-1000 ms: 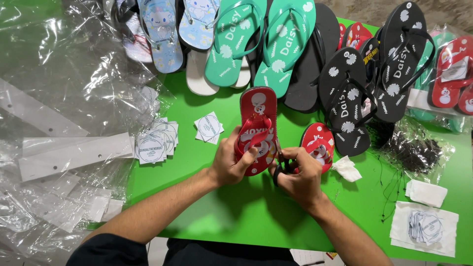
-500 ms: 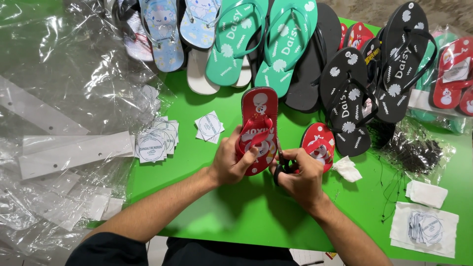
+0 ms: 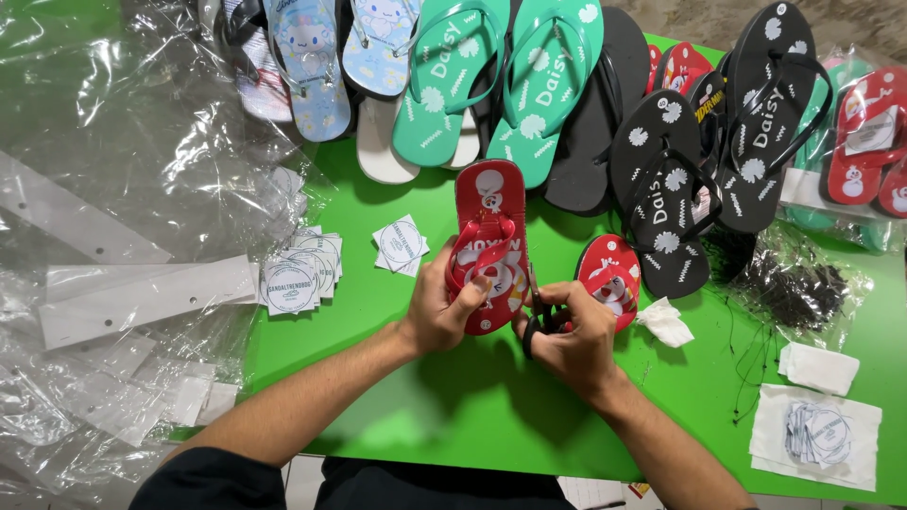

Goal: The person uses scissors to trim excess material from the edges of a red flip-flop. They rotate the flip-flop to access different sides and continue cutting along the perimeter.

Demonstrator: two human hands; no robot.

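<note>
My left hand gripping a small red flip-flop by its strap, my right hand clasping black scissors beside it, green table beneath.

green table | flip-flops, round tags, plastic bags, maybe cords

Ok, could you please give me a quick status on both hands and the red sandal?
Left hand grips red sandal on green table. Right hand holds black scissors at its edge. Second red sandal close beside.
</note>
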